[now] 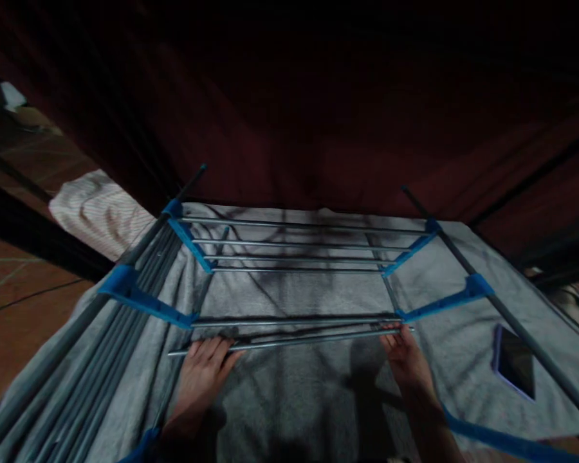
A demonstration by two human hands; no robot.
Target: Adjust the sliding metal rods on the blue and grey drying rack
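Your left hand and right hand each grip one end of the loose rod, lying crosswise, just before the rack.

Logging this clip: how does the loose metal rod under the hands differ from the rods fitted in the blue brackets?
The loose rod lies slanted, with both hands at it, left hand and right hand. The fitted rods run level and parallel, ends seated in blue brackets, untouched. Both are thin grey metal above the grey cloth.
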